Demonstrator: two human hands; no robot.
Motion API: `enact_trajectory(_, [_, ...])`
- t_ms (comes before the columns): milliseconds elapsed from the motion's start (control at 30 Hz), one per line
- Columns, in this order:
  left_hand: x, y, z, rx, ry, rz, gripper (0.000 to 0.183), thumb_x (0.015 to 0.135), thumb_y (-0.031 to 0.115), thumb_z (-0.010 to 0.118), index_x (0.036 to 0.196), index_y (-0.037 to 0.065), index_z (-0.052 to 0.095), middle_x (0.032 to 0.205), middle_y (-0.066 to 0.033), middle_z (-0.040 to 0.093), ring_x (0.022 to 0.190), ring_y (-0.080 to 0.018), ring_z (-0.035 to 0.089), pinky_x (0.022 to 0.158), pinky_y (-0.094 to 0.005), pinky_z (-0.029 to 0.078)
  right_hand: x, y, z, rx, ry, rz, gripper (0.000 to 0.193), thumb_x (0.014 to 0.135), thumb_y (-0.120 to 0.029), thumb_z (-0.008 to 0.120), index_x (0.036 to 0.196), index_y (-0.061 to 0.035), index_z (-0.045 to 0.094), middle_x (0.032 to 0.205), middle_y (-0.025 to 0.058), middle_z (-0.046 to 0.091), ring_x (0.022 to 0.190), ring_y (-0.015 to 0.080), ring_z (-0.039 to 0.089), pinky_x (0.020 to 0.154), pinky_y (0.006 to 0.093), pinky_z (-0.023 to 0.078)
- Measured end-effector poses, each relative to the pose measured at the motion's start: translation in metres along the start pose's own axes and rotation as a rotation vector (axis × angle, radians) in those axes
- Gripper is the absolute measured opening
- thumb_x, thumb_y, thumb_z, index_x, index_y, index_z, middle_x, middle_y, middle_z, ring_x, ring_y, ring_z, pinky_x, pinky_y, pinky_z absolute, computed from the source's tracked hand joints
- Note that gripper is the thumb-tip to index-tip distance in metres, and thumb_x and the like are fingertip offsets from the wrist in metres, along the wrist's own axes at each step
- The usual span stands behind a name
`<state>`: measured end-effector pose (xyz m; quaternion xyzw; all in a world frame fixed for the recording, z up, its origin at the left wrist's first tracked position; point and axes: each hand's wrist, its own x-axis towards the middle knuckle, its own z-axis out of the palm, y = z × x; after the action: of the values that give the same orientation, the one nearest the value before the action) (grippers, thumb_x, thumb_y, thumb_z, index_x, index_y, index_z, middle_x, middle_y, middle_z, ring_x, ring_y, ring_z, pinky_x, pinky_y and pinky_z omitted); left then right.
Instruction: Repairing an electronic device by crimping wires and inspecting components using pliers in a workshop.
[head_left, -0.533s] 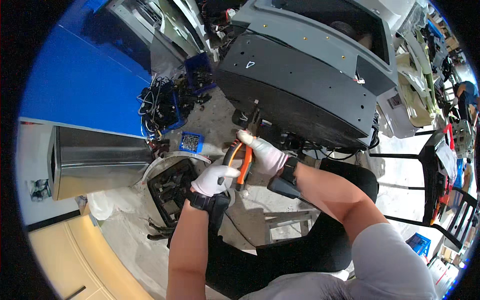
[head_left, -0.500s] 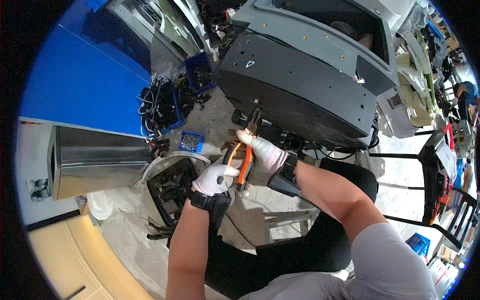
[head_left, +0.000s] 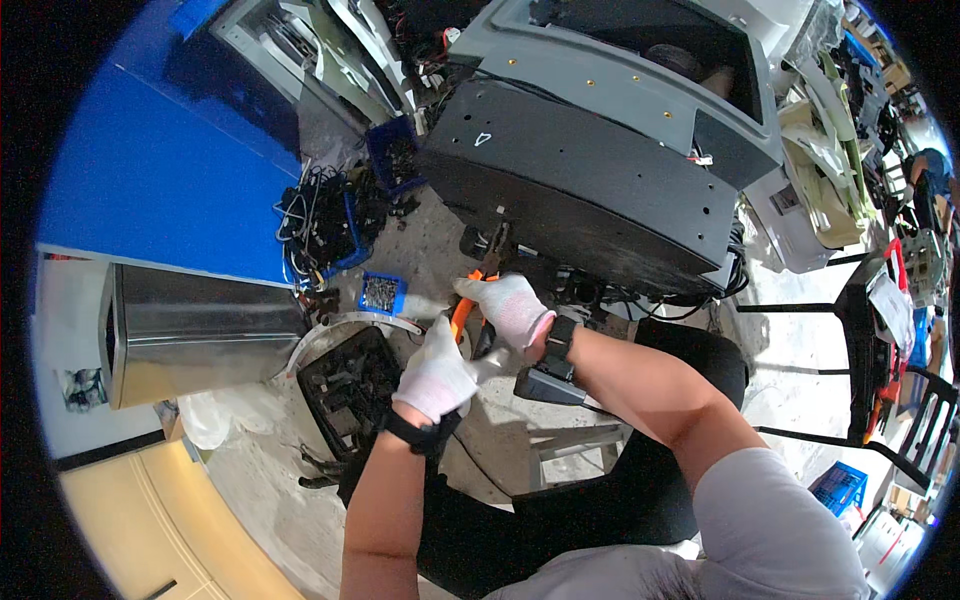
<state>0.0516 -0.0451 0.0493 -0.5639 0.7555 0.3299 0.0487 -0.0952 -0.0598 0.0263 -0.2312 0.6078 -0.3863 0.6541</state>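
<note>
A pair of long-nosed pliers point(head_left: 463, 313) with orange and black handles points up toward the lower edge of a large dark grey machine housing point(head_left: 590, 160). Its dark jaws reach the underside of that edge; what they touch there is too dark to make out. My right hand point(head_left: 512, 308), in a white glove, is closed around the handles near the joint. Lower down, my gloved left hand point(head_left: 436, 375) has its fingers against the handle ends, with its thumb sticking out to the right. Both hands partly hide the handles.
Left of my hands stand a small blue bin point(head_left: 381, 293) of screws and a heap of black cables point(head_left: 325, 215). A black tray of dark parts point(head_left: 350, 385) lies by my left forearm. A grey stool point(head_left: 575, 440) is below; a black chair point(head_left: 855, 350) stands right.
The handles have come closer together, and my right hand has slid down over them. My left thumb has moved off the handle. The view has shifted slightly.
</note>
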Motion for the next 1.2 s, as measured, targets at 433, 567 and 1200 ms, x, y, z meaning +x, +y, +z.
enact_trajectory(433, [0.032,-0.035,-0.003,-0.821,-0.396,-0.112,0.024,0.067,0.015,0.066,0.085,0.000,0.061,0.076,-0.0048,0.062,0.067,-0.0160,0.059,0.062,-0.0266,0.045,0.009,0.020,-0.007,0.130,-0.132,-0.056,0.034,0.086,-0.038,0.060,0.085,-0.0046,0.064,0.073,0.0039,0.062,0.066,0.0161,0.059,0.064,0.0323,0.049])
enact_trajectory(567, [0.040,-0.067,0.018,-1.047,-0.526,-0.082,0.020,0.071,0.012,0.065,0.084,-0.002,0.064,0.086,-0.0071,0.065,0.072,-0.0160,0.061,0.063,-0.0262,0.047,0.012,0.015,-0.012,0.579,-0.369,0.058,0.031,0.084,-0.036,0.064,0.096,-0.0082,0.061,0.086,0.0039,0.063,0.074,0.0161,0.061,0.069,0.0325,0.051])
enact_trajectory(1200, [-0.004,0.014,0.010,0.003,0.267,0.018,0.066,0.068,0.035,0.072,0.109,-0.008,0.044,0.096,-0.0255,0.056,0.088,-0.0401,0.058,0.077,-0.0444,0.047,0.025,0.018,0.014,-0.079,0.145,-0.064,0.037,0.081,-0.040,0.065,0.072,-0.0037,0.064,0.062,0.0031,0.055,0.057,0.0125,0.050,0.052,0.0296,0.040])
